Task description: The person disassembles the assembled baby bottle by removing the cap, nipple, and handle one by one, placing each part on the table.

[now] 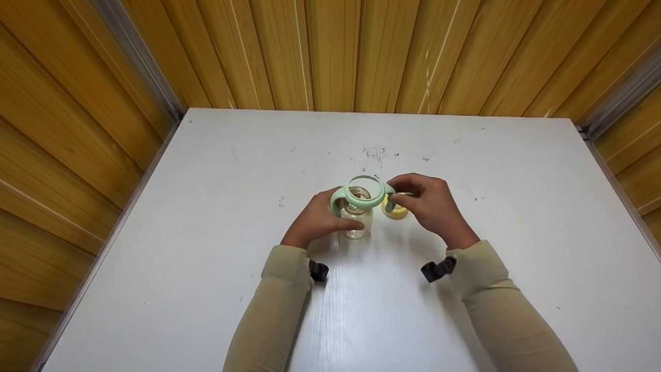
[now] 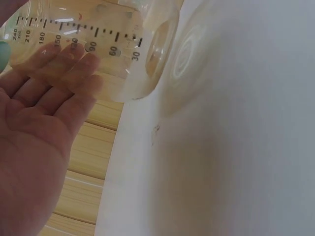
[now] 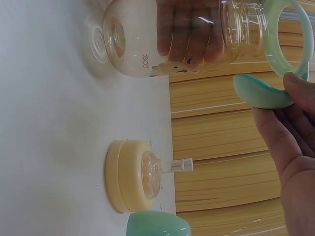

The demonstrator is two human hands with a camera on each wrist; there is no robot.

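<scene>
My left hand point(image 1: 320, 219) holds a clear baby bottle point(image 1: 356, 230), thumb in front and fingers behind it. Volume marks run along the bottle's side in the left wrist view, and its base is close to the tabletop. Between thumb and fingers, my right hand point(image 1: 431, 204) pinches one handle of a mint-green two-handled ring point(image 1: 364, 204). The ring is tilted over the bottle's open mouth, its other handle beside my left hand. A pale yellow bottle collar point(image 3: 130, 177) with a clear spout point(image 3: 178, 165) stands on the table, partly hidden by my right hand in the head view.
A mint-green rounded piece point(image 3: 157, 225) shows beside the yellow collar at the lower edge of the right wrist view. The white table point(image 1: 206, 248) has small dark marks and is bordered by wood-patterned panels point(image 1: 330, 57). Black wrist cameras point(image 1: 318, 271) sit below both hands.
</scene>
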